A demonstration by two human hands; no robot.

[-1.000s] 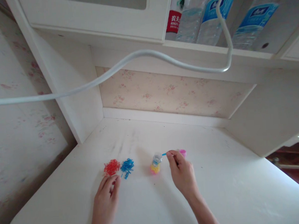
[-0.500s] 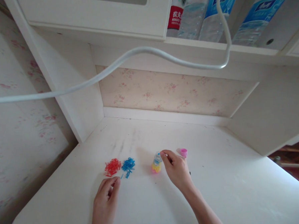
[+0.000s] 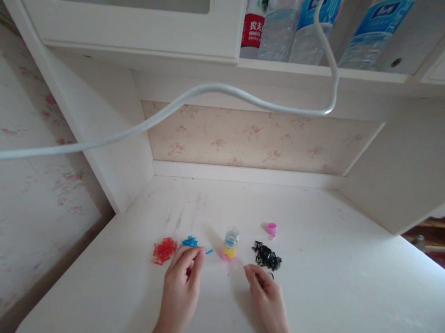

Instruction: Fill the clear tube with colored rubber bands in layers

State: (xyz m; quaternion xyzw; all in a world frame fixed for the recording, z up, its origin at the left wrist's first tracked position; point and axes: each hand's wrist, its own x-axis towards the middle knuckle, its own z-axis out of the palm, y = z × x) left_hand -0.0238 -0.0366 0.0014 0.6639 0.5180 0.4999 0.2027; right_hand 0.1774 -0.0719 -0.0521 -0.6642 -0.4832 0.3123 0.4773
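My left hand (image 3: 183,278) pinches a small blue rubber band (image 3: 209,251) between thumb and forefinger, its end poking out to the right. Behind those fingers lies a pile of blue rubber bands (image 3: 189,242), partly covered by the hand. A small clear bottle (image 3: 231,235) stands upright between my two hands, with yellow, blue and pink in its lower part. My right hand (image 3: 265,288) is closed, thumb and forefinger together, just in front of a pile of black rubber bands (image 3: 266,256). Whether anything is between its fingertips is hidden.
Left of the blue pile lies a heap of red rubber bands (image 3: 165,250). A pink cap (image 3: 271,228) sits behind the black pile. A white cable (image 3: 211,89) crosses the view above the white table (image 3: 326,290). Water bottles (image 3: 280,29) stand on the shelf overhead.
My left hand has moved right and slightly up with the blue rubber band. My right hand has drawn back from the bottle's mouth toward me, uncovering the black pile.
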